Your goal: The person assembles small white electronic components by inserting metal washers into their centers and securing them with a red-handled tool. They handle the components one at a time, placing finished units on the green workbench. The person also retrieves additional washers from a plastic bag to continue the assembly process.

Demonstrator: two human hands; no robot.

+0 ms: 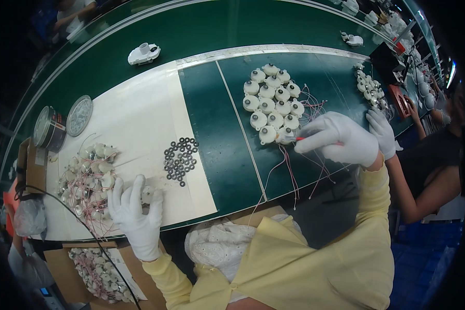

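My left hand (135,219), in a white glove, is at the table's near edge, thumb and fingers curled around a small whitish motor part (147,195). Beside it lies a heap of white motors with pink wires (88,181). My right hand (341,139), also gloved, pinches a small piece with a red end (300,138); its kind is not clear. That piece is at the near right corner of a cluster of round white motors (266,106), which stand close together with dark round pieces on top. Their wires (290,178) trail over the near edge.
Loose black rings (181,157) lie on the white sheet (139,103). At left stand a tin (49,126) and a round lid (80,116). White housings (144,53) sit beyond the table. A cardboard box (134,274) of motors is below left. A co-worker's gloved hand (381,129) is at right.
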